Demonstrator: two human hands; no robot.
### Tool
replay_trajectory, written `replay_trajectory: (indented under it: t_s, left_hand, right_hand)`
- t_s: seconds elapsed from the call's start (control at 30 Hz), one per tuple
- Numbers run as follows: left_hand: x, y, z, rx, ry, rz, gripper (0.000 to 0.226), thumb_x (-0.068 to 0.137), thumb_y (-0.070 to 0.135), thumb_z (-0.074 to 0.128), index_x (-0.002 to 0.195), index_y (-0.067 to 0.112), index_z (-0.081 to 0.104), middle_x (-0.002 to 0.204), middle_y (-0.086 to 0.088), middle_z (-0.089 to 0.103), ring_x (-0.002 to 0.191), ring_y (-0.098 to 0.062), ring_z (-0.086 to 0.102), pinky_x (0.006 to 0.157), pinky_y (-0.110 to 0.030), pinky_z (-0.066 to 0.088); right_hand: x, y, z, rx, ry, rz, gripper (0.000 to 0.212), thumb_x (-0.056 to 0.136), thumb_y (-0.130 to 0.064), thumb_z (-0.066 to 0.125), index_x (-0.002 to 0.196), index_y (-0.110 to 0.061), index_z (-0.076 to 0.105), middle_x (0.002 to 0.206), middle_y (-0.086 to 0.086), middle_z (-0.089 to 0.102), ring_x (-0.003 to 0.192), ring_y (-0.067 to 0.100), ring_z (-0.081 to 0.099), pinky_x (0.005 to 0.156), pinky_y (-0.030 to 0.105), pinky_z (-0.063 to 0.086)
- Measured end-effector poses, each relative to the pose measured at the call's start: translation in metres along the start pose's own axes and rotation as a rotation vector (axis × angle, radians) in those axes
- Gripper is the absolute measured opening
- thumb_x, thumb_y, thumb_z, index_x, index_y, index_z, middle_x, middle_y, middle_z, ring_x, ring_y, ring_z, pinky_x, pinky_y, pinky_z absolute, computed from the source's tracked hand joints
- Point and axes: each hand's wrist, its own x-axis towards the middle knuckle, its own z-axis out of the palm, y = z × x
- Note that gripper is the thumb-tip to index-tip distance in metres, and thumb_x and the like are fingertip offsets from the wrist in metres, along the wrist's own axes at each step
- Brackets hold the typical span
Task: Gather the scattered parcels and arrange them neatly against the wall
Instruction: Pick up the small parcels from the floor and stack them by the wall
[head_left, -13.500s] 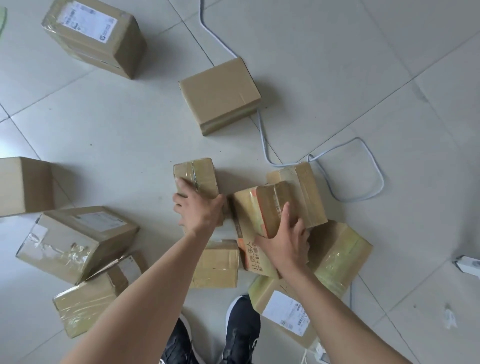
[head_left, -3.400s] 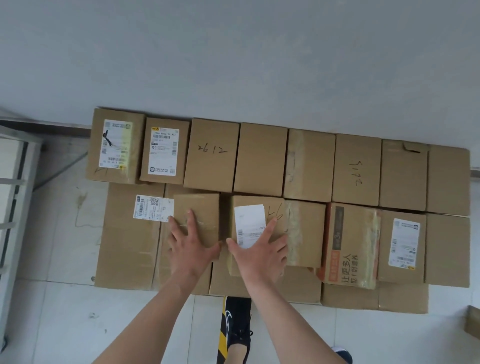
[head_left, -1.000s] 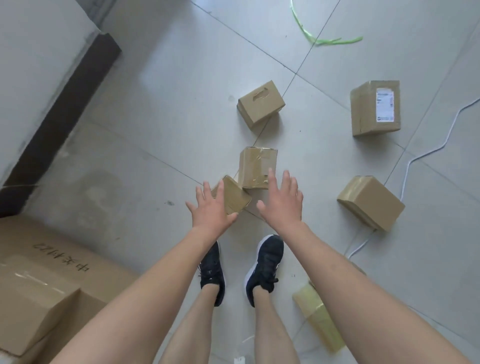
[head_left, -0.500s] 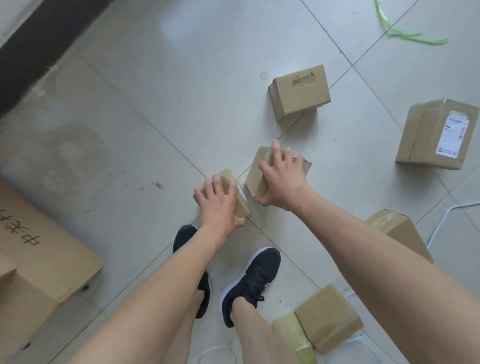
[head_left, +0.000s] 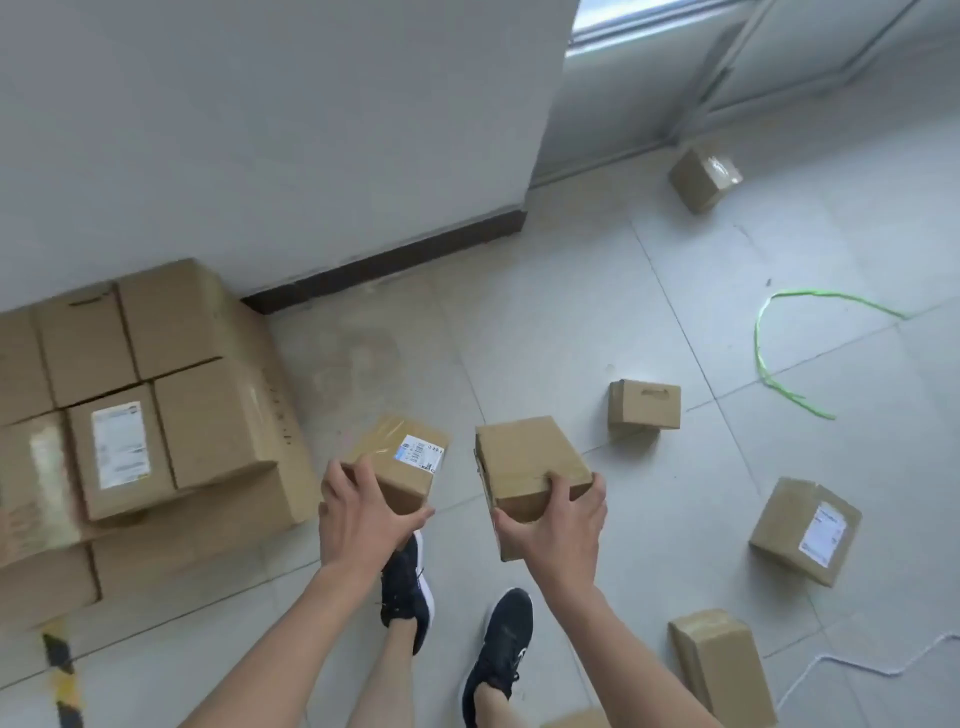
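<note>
head view shows the left grip (head_left: 363, 514) curled round a labelled parcel (head_left: 405, 462) and the right grip (head_left: 558, 525) clasping a plain parcel (head_left: 524, 457), both held above the floor (head_left: 519, 322) just right of the stacked parcels (head_left: 156, 415), loose parcels (head_left: 644, 405) lying farther right.

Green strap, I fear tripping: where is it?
Head view, right side: the green strap lies on the floor, right of the small slotted parcel.

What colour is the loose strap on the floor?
Bright green strap, best seen in the head view.
</note>
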Motion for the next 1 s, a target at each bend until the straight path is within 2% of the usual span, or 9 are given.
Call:
replay_trajectory:
  t_s: [0.17,0.3,0.43,0.53,0.63,0.73,0.87,1.0]
  left_hand:
    - [-0.059,-0.092,-0.081,-0.188,0.149,-0.169,0.111,0.046,0.073,0.078,0.128,0.017,0.029,0.125,-0.016,0.034,0.1,-0.037,0.049,0.078,-0.042,0.05]
    - [-0.099,-0.197,-0.121,-0.31,0.235,-0.332,0.115,0.047,0.075,0.075,0.135,0.022,0.021,0.127,-0.018,0.031,0.104,-0.039,0.05,0.08,-0.043,0.052]
    - [-0.134,-0.317,-0.149,-0.333,0.259,-0.5,0.122,0.052,0.085,0.066,0.142,0.016,0.022,0.143,-0.028,0.025,0.127,-0.042,0.038,0.1,-0.046,0.044]
    - [-0.159,-0.407,-0.166,-0.39,0.31,-0.537,0.122,0.053,0.087,0.06,0.144,0.015,0.023,0.145,-0.028,0.022,0.132,-0.042,0.031,0.102,-0.046,0.042]
    - [-0.18,-0.494,-0.179,-0.401,0.335,-0.583,0.119,0.057,0.085,0.063,0.144,0.018,0.018,0.147,-0.026,0.018,0.135,-0.041,0.029,0.107,-0.046,0.039]
    - [-0.191,-0.577,-0.195,-0.418,0.364,-0.657,0.117,0.058,0.084,0.064,0.144,0.017,0.02,0.146,-0.025,0.019,0.134,-0.041,0.029,0.106,-0.047,0.039]
    - [-0.192,-0.675,-0.214,-0.471,0.393,-0.768,0.114,0.058,0.081,0.066,0.142,0.017,0.022,0.142,-0.023,0.021,0.129,-0.043,0.032,0.099,-0.05,0.046]
    - [-0.175,-0.763,-0.229,-0.479,0.416,-0.819,0.113,0.057,0.079,0.069,0.141,0.018,0.024,0.14,-0.018,0.021,0.126,-0.041,0.034,0.089,-0.052,0.052]
  right_hand:
    - [-0.076,-0.107,-0.011,-0.051,-0.049,-0.218,0.089,0.052,-0.073,0.068,0.125,-0.028,0.045,0.147,0.013,0.011,0.132,0.036,0.026,0.102,0.051,0.042]
    - [-0.151,-0.189,0.022,-0.11,-0.069,-0.388,0.094,0.052,-0.074,0.072,0.129,-0.026,0.045,0.147,0.014,0.014,0.129,0.039,0.03,0.096,0.052,0.047]
    - [-0.241,-0.268,0.085,-0.18,-0.101,-0.486,0.097,0.055,-0.076,0.072,0.131,-0.023,0.044,0.147,0.013,0.012,0.131,0.04,0.027,0.097,0.052,0.046]
    - [-0.314,-0.324,0.141,-0.208,-0.112,-0.54,0.102,0.055,-0.08,0.069,0.132,-0.019,0.044,0.146,0.018,0.013,0.129,0.042,0.028,0.097,0.052,0.046]
    - [-0.381,-0.376,0.195,-0.242,-0.125,-0.568,0.105,0.057,-0.083,0.065,0.134,-0.016,0.042,0.146,0.029,0.018,0.135,0.044,0.024,0.102,0.051,0.042]
    - [-0.438,-0.429,0.244,-0.24,-0.169,-0.561,0.108,0.057,-0.086,0.061,0.138,-0.018,0.041,0.151,0.024,0.015,0.138,0.043,0.022,0.105,0.047,0.04]
    - [-0.498,-0.491,0.306,-0.199,-0.221,-0.615,0.105,0.056,-0.087,0.06,0.138,-0.025,0.038,0.15,0.013,0.011,0.136,0.042,0.025,0.098,0.046,0.047]
    - [-0.545,-0.555,0.374,-0.141,-0.25,-0.636,0.099,0.057,-0.084,0.063,0.134,-0.026,0.041,0.148,0.011,0.011,0.131,0.04,0.032,0.09,0.045,0.052]
